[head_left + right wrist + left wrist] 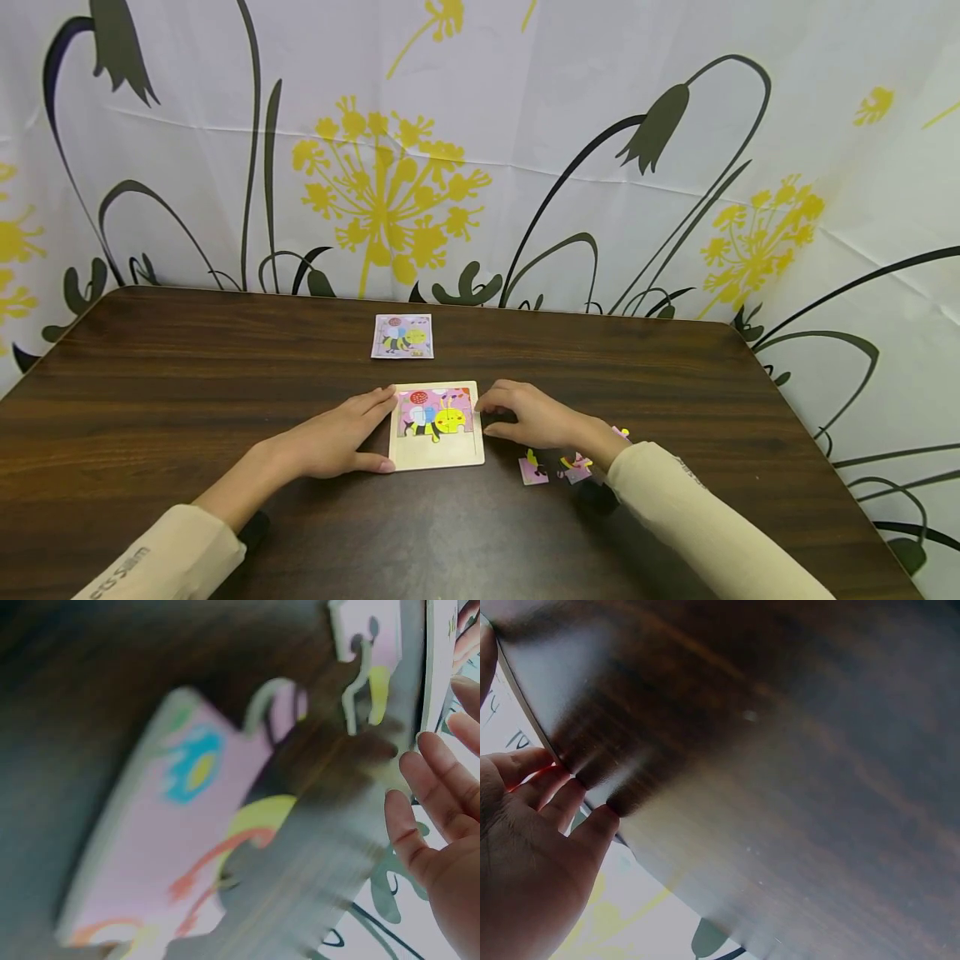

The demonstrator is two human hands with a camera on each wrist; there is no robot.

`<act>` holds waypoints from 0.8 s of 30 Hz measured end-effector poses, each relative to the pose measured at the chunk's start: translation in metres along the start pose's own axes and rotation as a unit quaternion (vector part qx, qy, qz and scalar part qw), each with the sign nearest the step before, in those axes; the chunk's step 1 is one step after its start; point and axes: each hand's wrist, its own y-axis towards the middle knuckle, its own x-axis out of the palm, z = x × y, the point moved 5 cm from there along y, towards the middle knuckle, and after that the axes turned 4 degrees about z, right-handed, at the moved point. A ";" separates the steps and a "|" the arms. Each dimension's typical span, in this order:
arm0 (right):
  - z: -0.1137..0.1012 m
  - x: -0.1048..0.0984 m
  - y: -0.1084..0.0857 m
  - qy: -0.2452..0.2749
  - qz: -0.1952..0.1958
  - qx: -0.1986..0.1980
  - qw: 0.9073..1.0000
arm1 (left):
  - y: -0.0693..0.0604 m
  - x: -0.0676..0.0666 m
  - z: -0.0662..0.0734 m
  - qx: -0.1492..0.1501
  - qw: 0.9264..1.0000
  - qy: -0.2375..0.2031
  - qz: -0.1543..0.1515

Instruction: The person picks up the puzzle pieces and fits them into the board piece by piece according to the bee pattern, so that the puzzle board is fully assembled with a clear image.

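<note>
Head view: puzzle board (437, 455) lies between left fingers (372, 402) and right fingers (497, 399).

Head view faces forward-down over table (187, 375) — wrist views low, close; right shares puzzle pieces (154, 840) with head

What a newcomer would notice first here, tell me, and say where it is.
Probably the bright bee puzzle, partly filling a pale board on the dark table, between the left hand and right hand. Behind the table, a large yellow flower head stands out on the pale backdrop. The loose pink piece might come next, lying below the right hand in the head view.
</note>
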 end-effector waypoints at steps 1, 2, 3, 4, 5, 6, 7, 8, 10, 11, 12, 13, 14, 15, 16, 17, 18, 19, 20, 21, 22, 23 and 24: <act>0.001 0.000 -0.002 0.000 0.000 0.001 1.000 | 0.000 0.000 0.000 0.000 1.000 0.000 0.000; 0.002 -0.001 -0.005 0.000 -0.001 0.004 1.000 | 0.000 0.000 0.000 -0.001 1.000 -0.001 -0.001; 0.003 -0.001 -0.008 0.000 -0.002 0.005 1.000 | 0.000 0.000 0.000 0.001 1.000 -0.001 0.000; 0.004 -0.002 -0.010 0.000 -0.002 0.006 1.000 | 0.000 -0.001 0.001 0.002 1.000 -0.001 0.000; 0.006 -0.002 -0.013 0.001 -0.002 0.005 1.000 | 0.000 -0.001 0.001 0.002 1.000 -0.001 0.000; 0.006 -0.003 -0.016 0.001 -0.001 0.004 1.000 | 0.000 -0.001 0.001 0.003 1.000 -0.001 0.000; 0.007 -0.004 -0.019 0.001 0.001 0.000 1.000 | 0.000 -0.001 0.001 0.002 1.000 -0.002 -0.001; 0.008 -0.004 -0.021 0.000 0.004 -0.002 1.000 | 0.000 -0.001 0.001 0.004 1.000 -0.002 0.000; 0.009 -0.006 -0.027 0.001 0.007 -0.009 1.000 | -0.001 -0.001 0.001 0.002 1.000 -0.002 -0.001; 0.009 -0.007 -0.030 0.002 0.009 -0.010 1.000 | -0.001 -0.001 0.001 0.002 1.000 -0.003 -0.001; 0.010 -0.008 -0.033 0.003 0.009 -0.011 1.000 | -0.001 -0.001 0.001 0.003 1.000 -0.001 0.000; 0.010 -0.009 -0.035 0.005 0.010 -0.012 1.000 | -0.001 -0.001 0.000 0.001 1.000 -0.002 -0.001; 0.010 -0.009 -0.038 0.006 0.010 -0.013 1.000 | -0.001 -0.001 0.000 0.001 1.000 -0.002 -0.001; 0.011 -0.010 -0.041 0.006 0.009 -0.013 1.000 | -0.001 -0.001 0.000 -0.001 1.000 -0.003 -0.002; 0.011 -0.010 -0.043 0.008 0.008 -0.010 1.000 | -0.001 -0.001 0.000 0.000 1.000 -0.003 -0.002; 0.012 -0.011 -0.046 0.007 0.008 -0.010 1.000 | -0.001 -0.001 0.000 0.000 1.000 -0.004 -0.002; 0.012 -0.011 -0.048 0.005 0.008 -0.011 1.000 | -0.001 -0.001 0.000 0.000 1.000 -0.005 -0.002; 0.013 -0.011 -0.051 0.004 0.007 -0.010 1.000 | -0.001 -0.001 0.000 -0.001 1.000 -0.006 -0.002; 0.013 -0.012 -0.053 0.003 0.006 -0.008 1.000 | -0.001 -0.002 0.000 0.000 1.000 -0.007 -0.001; 0.013 -0.012 -0.055 0.002 0.005 -0.005 1.000 | -0.001 -0.001 0.001 0.000 1.000 -0.008 -0.001; 0.013 -0.012 -0.058 0.003 0.005 -0.005 1.000 | -0.001 -0.002 0.001 0.001 1.000 -0.008 -0.001; 0.013 -0.013 -0.060 0.000 0.006 -0.008 1.000 | -0.001 -0.002 0.001 0.001 1.000 -0.008 -0.001; 0.013 -0.013 -0.061 -0.001 0.007 -0.009 1.000 | -0.001 -0.002 0.001 0.002 1.000 -0.008 0.000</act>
